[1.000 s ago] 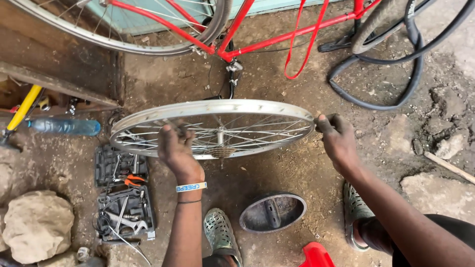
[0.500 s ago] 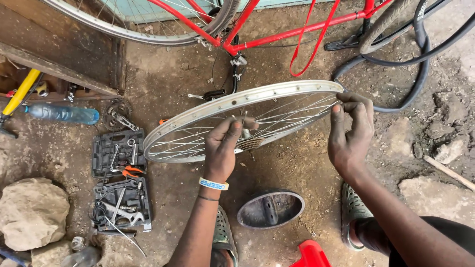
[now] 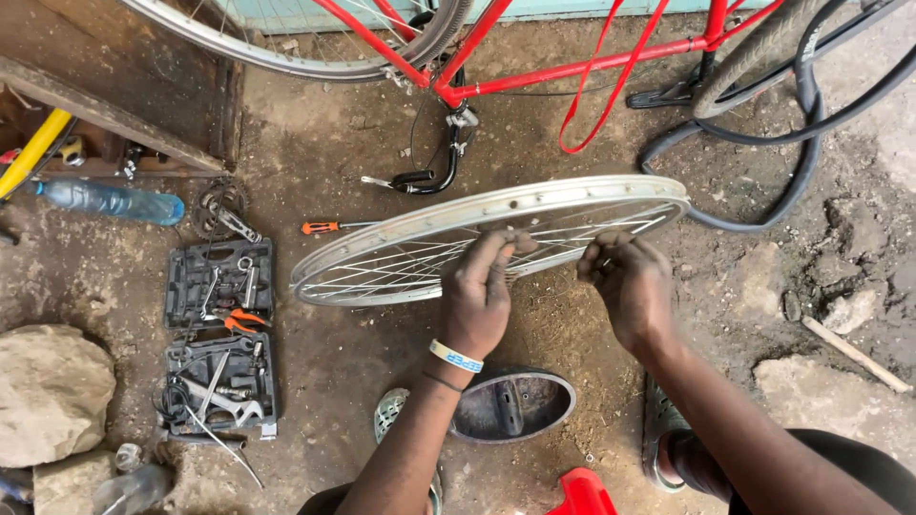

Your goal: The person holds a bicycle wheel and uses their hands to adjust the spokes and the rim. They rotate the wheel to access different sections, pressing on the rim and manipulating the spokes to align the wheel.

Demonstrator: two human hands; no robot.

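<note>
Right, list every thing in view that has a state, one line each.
Bare wheel rim: no tyre, held tilted above the ground.
Left hand: fingers closed on the rim's near edge.
Right hand: fingers pinched at the spokes near the hub.
Tool case: open, tools inside.
Water bottle: lying on its side.
Red bicycle frame: resting above the rim.
Orange-handled screwdriver: lying on the ground.

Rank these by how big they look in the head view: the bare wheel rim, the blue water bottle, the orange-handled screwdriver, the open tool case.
1. bare wheel rim, held in both hands, nearest the camera
2. open tool case
3. blue water bottle
4. orange-handled screwdriver, its shaft partly hidden behind the rim
</note>
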